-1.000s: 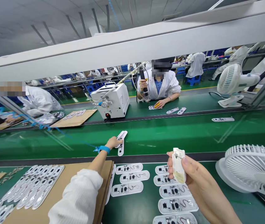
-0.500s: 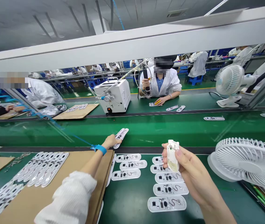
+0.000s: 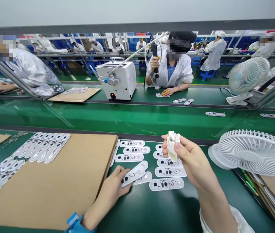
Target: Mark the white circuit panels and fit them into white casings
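Note:
My left hand [image 3: 113, 187], with a blue wrist strap, is closed on the ends of a few long white oval panels [image 3: 134, 175] bearing small black parts and thin wires. They are fanned and held low over the green table, between two columns of similar panels: a left column [image 3: 129, 158] and a right column [image 3: 166, 184]. Raised above the right column, my right hand [image 3: 194, 158] pinches a small white plastic part [image 3: 173, 146] between thumb and fingers. A yellowish patch shows on its lower half.
Cardboard sheets [image 3: 62, 187] lie at left, with rows of panels [image 3: 46, 147] on them. A white fan [image 3: 251, 153] stands at right. Beyond the green belt [image 3: 91, 115], a co-worker [image 3: 170, 69] holds a dark tool beside a white machine [image 3: 119, 79]. Panels [image 3: 215, 114] lie on the belt.
My left hand has come back from the belt edge toward me, bringing the panels down over the table. My right hand still holds the white part. The view has tilted downward.

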Demonstrator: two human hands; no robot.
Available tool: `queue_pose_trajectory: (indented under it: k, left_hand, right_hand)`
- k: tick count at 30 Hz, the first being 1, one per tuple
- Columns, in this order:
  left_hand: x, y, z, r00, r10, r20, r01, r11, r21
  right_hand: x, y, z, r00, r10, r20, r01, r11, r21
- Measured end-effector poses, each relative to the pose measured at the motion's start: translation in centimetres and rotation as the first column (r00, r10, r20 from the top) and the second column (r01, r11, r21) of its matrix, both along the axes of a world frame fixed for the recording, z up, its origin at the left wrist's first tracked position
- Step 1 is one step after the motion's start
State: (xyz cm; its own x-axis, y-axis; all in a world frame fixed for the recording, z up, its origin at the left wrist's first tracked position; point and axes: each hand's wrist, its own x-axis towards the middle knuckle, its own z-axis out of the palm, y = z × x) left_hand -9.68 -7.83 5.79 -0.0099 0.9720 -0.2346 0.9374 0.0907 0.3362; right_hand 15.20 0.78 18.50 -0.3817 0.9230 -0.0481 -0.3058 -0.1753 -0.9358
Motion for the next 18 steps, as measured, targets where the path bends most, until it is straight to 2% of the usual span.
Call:
queue_pose_trajectory:
  k: [3,9,11,14,18]
  left_hand:
    - [-0.4,0.0,0.0,0.998,0.044,-0.033,-0.041,0.995,0.094]
    - [-0.5,0.5,0.7,0.998,0.001,-0.067,0.008,0.99,0.141]
    - [-0.4,0.4,1.1,0.997,0.073,0.01,-0.074,0.985,0.155]
    - [0.0,0.0,1.8,0.955,0.182,0.236,-0.216,0.968,0.128]
    - [0.8,-0.3,3.6,0.884,0.215,0.416,-0.278,0.955,0.099]
  right_hand:
    - [-0.5,-0.3,-0.1,0.997,0.045,0.057,-0.046,0.999,0.021]
    - [-0.9,-0.6,-0.3,0.991,0.066,0.119,-0.07,0.997,0.033]
    - [-1.0,-0.5,-0.4,0.991,0.055,0.123,-0.06,0.997,0.042]
    - [-1.2,-0.2,-0.7,0.989,0.067,0.131,-0.072,0.997,0.029]
    - [-1.8,0.1,-1.4,0.978,0.124,0.165,-0.126,0.992,0.004]
